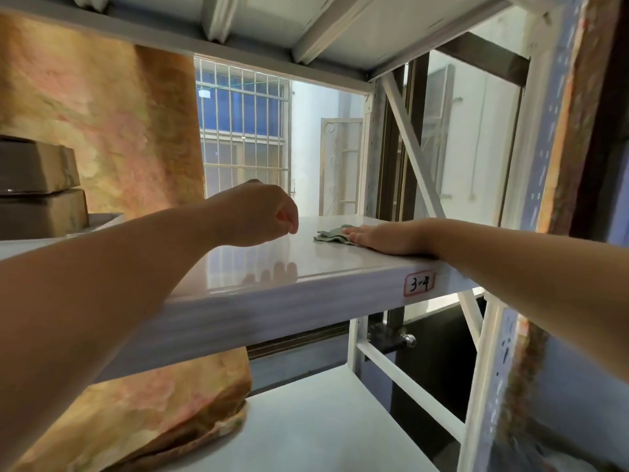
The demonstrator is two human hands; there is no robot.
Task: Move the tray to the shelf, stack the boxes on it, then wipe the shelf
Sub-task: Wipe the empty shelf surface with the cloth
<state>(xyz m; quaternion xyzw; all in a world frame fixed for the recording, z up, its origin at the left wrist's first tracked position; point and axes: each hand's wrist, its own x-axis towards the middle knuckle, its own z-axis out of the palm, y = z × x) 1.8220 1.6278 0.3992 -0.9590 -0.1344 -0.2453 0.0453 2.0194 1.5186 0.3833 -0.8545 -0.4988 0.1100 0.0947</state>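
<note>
A glossy white shelf (272,267) runs across the middle of the view, with a label reading 3-4 on its front edge. My right hand (381,238) lies flat on a small green cloth (332,235) and presses it onto the shelf near the right end. My left hand (262,212) hovers just above the shelf to the left of the cloth, fingers loosely curled and holding nothing. At the far left, two brown cardboard boxes (37,189) are stacked on a white tray (102,221) that stands on the shelf.
A patterned orange-pink curtain (112,124) hangs behind the shelf on the left. White rack uprights and diagonal braces (408,148) close off the right end. Another shelf board (238,22) is close overhead, and a lower shelf (306,420) sits below. A barred window lies behind.
</note>
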